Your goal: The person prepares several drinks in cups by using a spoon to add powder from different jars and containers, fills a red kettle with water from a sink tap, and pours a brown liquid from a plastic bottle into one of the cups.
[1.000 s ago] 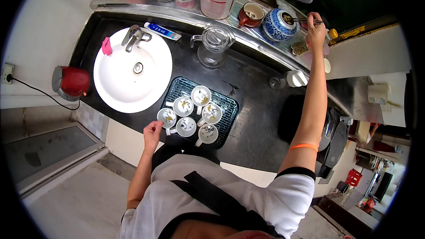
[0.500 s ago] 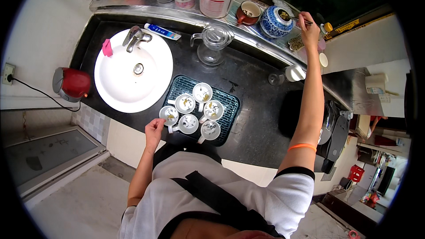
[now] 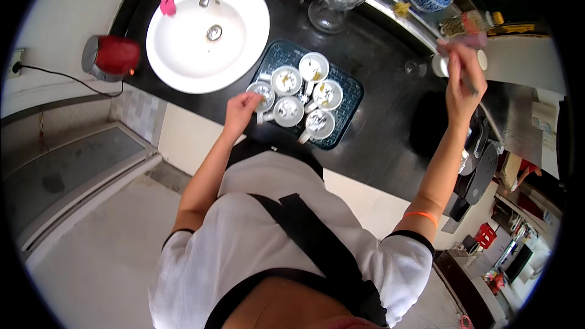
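Left hand (image 3: 241,109) steadies the nearest of six small white handled cups (image 3: 263,92) on the dark mat (image 3: 348,94) on the black bench (image 3: 390,73), right hand (image 3: 464,79) closed on a thin utensil (image 3: 468,82) up right — best keep that cup pinned and bring the utensil over level.

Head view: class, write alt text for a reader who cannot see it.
A person at a black counter rests the left hand beside six white cups on a dark tray, while the right hand is raised holding a thin utensil. A white sink lies to the left.
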`<state>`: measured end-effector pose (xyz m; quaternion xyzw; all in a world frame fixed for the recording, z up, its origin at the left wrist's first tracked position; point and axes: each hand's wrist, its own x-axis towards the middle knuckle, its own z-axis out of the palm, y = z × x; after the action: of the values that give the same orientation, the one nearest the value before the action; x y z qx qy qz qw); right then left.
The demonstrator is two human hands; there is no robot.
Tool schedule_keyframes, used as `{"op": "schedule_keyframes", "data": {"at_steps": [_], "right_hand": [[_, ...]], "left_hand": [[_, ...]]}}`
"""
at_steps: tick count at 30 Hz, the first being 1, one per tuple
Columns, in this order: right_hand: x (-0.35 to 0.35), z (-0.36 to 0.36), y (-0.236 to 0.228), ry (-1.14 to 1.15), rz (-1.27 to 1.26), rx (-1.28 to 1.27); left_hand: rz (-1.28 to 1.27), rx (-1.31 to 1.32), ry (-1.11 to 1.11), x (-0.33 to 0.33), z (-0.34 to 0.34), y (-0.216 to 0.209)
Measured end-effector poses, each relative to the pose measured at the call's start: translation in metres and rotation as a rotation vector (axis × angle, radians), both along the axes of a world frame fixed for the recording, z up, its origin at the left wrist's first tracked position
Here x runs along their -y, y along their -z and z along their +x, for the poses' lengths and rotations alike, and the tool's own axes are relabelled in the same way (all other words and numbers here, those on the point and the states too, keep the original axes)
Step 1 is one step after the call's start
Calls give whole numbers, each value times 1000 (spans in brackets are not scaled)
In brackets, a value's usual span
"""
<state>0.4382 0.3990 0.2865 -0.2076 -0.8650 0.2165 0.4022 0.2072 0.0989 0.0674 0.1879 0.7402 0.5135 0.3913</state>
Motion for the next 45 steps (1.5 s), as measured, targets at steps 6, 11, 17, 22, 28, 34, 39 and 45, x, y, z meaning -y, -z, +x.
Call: {"op": "schedule_keyframes", "data": {"at_steps": [6, 11, 17, 22, 28, 34, 39, 45], "right_hand": [[114, 3, 64, -249, -442, 106], [165, -3, 126, -255, -578, 186], [188, -8, 145, -199, -691, 172], [193, -10, 150, -183, -703, 150], [196, -9, 154, -176, -678, 156], [195, -6, 152, -162, -682, 145], [193, -4, 154, -166, -672, 140], [191, -3, 150, -155, -727, 120]], "left_hand": [[30, 198, 85, -19, 4, -5], [33, 238, 167, -20, 5, -12], [-131, 124, 374, -13, 2, -4], [-226, 13, 481, -21, 10, -8], [-262, -45, 527, -29, 16, -11], [-266, 31, 506, -29, 14, -2], [-248, 108, 482, -30, 13, 5], [-260, 126, 423, -31, 12, 11]]}}
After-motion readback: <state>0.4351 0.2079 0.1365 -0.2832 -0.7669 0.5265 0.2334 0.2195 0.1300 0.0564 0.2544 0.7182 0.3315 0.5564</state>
